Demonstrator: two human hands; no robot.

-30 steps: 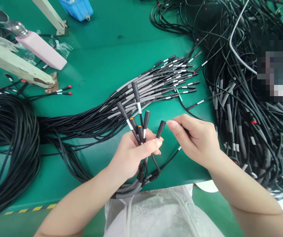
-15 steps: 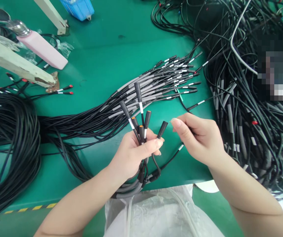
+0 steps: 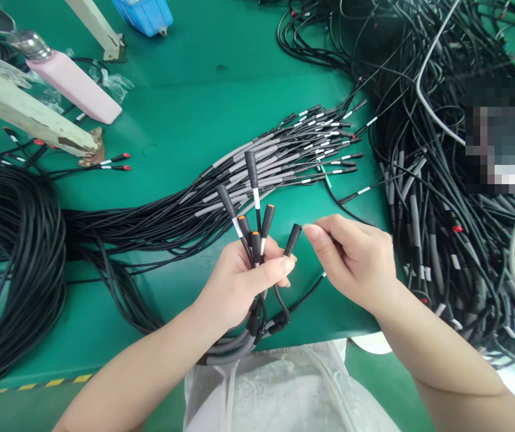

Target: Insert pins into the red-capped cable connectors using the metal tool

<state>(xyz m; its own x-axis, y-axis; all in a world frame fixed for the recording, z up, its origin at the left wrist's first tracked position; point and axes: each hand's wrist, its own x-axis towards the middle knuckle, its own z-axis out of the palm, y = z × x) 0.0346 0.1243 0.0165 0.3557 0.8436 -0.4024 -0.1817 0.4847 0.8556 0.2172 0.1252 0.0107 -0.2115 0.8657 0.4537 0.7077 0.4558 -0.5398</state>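
Note:
My left hand is closed around several black cables, just above the table's front edge. Their black connectors stick up past its fingers, a couple with orange ends and some with white labels below. One more connector leans right, out past the left thumb. Right at that connector's tip is the pinched thumb of my right hand; whatever lies between its fingers is hidden. A cable with a white label runs from the bundle up behind the right hand, where its end is out of sight.
A long bundle of labelled cables lies across the green table. Coiled black cables are at left, a large cable heap at right. A pink bottle, pale metal legs and a blue bin stand at the back.
My right hand has moved slightly left, bringing its thumb up to the tip of the leaning connector. The left hand keeps its grip on the cables.

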